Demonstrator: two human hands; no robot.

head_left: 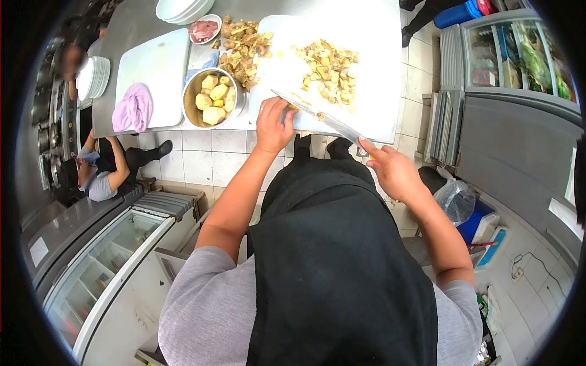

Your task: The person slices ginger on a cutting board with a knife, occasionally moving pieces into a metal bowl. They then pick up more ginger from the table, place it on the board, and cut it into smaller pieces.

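Note:
My right hand (395, 172) is wrapped round the handle of a large kitchen knife (336, 124). The blade slants up and left over the near edge of a white cutting board (372, 116), its tip close to my left hand (274, 126). My left fingers are bent and closed at that edge; a bit of yellow shows by the fingertips, too little to name. Beyond the blade lies a pile of chopped yellow pieces (332, 70). To the left, a metal pot (188, 100) holds several peeled potatoes (213, 114). Brown peelings (238, 61) are heaped behind the pot.
Left on the metal table are another white board (155, 64), a pink cloth (134, 108), stacked plates (93, 79) and a small dish of raw meat (203, 30). A person (107, 165) is at the left. Glass-topped fridges (519, 55) flank the tiled floor (210, 168).

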